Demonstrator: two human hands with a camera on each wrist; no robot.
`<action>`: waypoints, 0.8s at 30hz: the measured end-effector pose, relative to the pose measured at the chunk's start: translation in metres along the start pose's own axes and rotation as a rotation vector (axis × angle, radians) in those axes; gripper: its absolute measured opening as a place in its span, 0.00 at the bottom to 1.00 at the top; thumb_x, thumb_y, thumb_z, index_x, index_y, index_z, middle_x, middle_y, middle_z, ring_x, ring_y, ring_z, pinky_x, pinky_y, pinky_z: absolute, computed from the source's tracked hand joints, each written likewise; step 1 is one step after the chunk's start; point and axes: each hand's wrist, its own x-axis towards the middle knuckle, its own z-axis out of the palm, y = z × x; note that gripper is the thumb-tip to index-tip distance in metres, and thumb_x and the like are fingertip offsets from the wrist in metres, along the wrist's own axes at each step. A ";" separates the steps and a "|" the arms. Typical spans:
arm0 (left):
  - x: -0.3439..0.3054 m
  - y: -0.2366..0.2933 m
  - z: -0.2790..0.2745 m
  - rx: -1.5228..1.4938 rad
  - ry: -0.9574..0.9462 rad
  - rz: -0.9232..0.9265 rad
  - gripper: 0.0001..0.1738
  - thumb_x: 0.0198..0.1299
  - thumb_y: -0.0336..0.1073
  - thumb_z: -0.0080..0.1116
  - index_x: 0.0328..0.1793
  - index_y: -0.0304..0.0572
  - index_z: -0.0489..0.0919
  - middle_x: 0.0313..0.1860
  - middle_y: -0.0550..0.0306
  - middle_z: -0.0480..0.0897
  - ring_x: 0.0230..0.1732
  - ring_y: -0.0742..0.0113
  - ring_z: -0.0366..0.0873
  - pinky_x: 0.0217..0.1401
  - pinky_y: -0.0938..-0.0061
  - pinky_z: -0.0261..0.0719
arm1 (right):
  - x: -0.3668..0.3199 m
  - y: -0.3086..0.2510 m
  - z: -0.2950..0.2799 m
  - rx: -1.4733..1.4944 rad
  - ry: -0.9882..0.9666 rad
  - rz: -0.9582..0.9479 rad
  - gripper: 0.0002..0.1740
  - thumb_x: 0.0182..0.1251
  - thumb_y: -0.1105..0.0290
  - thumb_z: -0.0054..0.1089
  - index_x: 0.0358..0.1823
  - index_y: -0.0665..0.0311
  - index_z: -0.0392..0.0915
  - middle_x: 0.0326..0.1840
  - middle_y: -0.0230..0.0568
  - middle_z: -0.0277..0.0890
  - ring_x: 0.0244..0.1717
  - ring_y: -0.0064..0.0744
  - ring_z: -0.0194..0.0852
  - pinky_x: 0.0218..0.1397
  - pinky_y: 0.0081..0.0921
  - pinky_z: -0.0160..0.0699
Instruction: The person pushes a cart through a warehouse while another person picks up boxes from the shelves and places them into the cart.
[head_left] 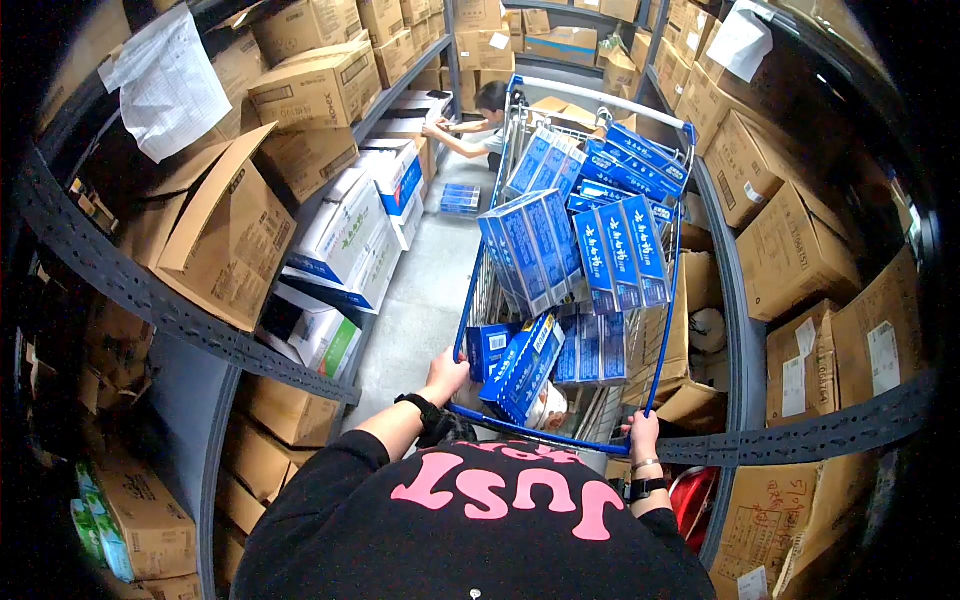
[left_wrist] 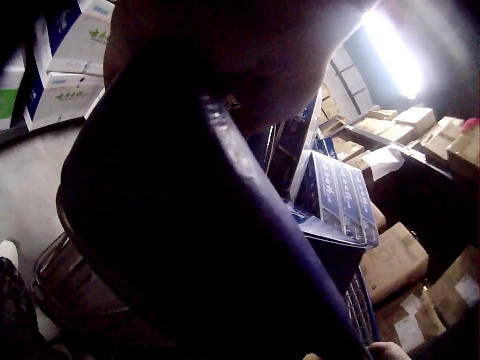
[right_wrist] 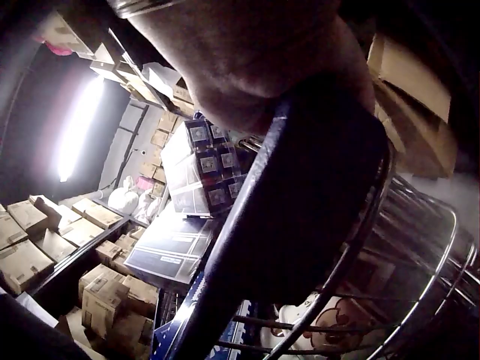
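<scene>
left hand and right hand gripped the cart; tilted blue boxes risked toppling out if it jolted.

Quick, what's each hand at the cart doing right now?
Left hand: closed, holding the blue cart rim.
Right hand: closed, holding the blue cart rim.

Packs in the cart; shelves left and right, cartons on them
</scene>
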 end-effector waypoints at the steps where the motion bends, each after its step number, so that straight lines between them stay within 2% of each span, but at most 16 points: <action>1: 0.000 0.000 0.001 0.001 -0.003 -0.004 0.11 0.41 0.38 0.48 0.30 0.39 0.72 0.28 0.44 0.76 0.34 0.50 0.74 0.38 0.65 0.70 | -0.001 0.000 -0.001 -0.001 0.002 -0.003 0.04 0.51 0.74 0.40 0.27 0.68 0.61 0.20 0.38 0.64 0.13 0.28 0.66 0.16 0.23 0.68; 16: 0.001 0.002 0.001 -0.016 0.022 0.006 0.10 0.40 0.37 0.48 0.29 0.39 0.72 0.25 0.43 0.76 0.32 0.49 0.74 0.36 0.65 0.71 | 0.000 -0.001 0.000 0.020 0.005 0.007 0.04 0.50 0.75 0.41 0.26 0.68 0.61 0.19 0.38 0.64 0.12 0.28 0.66 0.15 0.23 0.70; 24: 0.001 -0.002 0.000 -0.025 0.021 0.015 0.10 0.41 0.37 0.47 0.28 0.39 0.72 0.25 0.43 0.76 0.32 0.49 0.74 0.36 0.64 0.70 | -0.003 -0.003 0.001 0.049 -0.013 0.011 0.03 0.50 0.74 0.40 0.26 0.67 0.61 0.20 0.37 0.64 0.12 0.27 0.65 0.14 0.22 0.67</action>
